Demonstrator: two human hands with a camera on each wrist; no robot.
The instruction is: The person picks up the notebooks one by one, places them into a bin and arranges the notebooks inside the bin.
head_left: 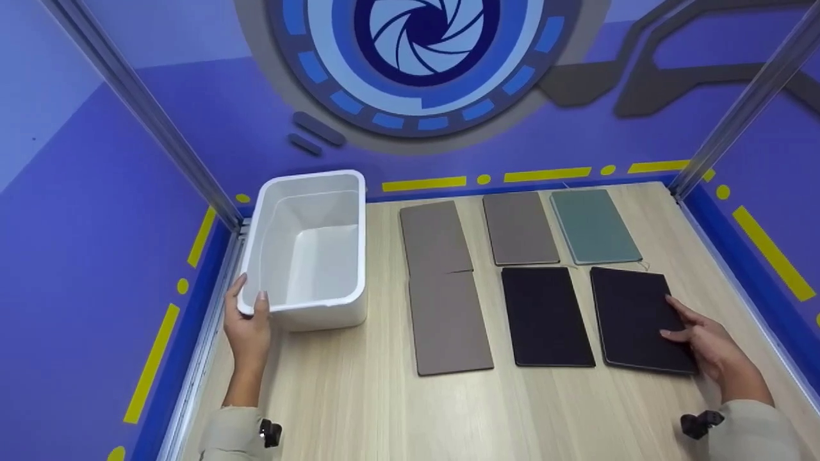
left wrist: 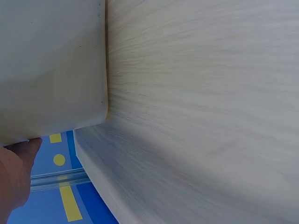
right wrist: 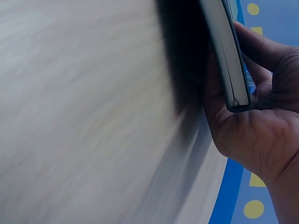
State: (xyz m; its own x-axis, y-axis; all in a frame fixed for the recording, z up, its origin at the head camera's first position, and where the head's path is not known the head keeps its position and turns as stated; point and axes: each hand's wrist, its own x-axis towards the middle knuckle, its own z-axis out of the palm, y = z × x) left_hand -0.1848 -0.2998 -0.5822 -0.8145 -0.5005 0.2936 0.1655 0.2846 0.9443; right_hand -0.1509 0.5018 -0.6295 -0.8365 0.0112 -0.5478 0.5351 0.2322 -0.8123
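Note:
At the left end of the table, my left hand [head_left: 248, 333] grips the near-left corner of a white plastic bin [head_left: 327, 315], thumb at the rim. The left wrist view shows the bin's outer wall [left wrist: 51, 70] and part of that hand [left wrist: 14, 179]. My right hand [head_left: 717, 349] holds a black notebook [head_left: 637, 320] by its right edge, thumb on the cover. Seen from the right wrist, the notebook's page edge [right wrist: 231, 60] lies between thumb and fingers, and its near end is raised off the table. Another black notebook [head_left: 548, 317] lies just left of it.
Three taupe notebooks [head_left: 451, 323] [head_left: 435, 234] [head_left: 520, 227] and a green notebook [head_left: 596, 225] lie flat on the wooden table [head_left: 397, 410]. The two leftmost taupe ones meet at their ends. Blue walls [head_left: 211, 128] with metal posts [head_left: 147, 109] enclose the table's back and sides.

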